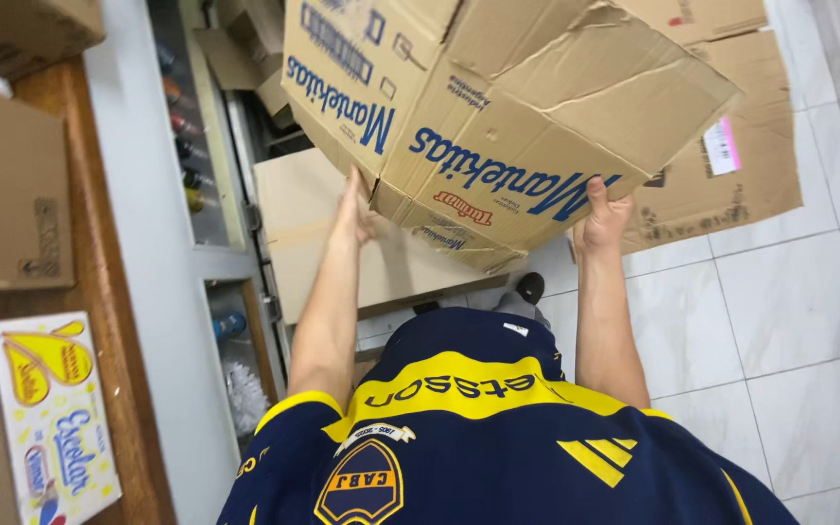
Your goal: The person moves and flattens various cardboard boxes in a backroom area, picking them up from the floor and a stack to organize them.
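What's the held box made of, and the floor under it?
Box: corrugated cardboard by its look, matte brown, creased and dented flaps, gripped by left hand and right hand. Floor: likely polished ceramic or stone tile, glossy white with grout lines.

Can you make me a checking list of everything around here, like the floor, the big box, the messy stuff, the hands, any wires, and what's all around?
Surface: pale tiled floor, partly covered by flattened cardboard.
Job's things: big cardboard box with blue lettering, held up off the floor and tilted, flaps loose.
Clutter: another flat cardboard sheet below the box; brown boxes and a white and yellow carton on a wooden counter at left.
Grippers: left hand presses the box's lower corner; right hand grips its bottom edge.
Cables: nothing seen.
Surroundings: grey shelf unit holding small items too blurred to tell.
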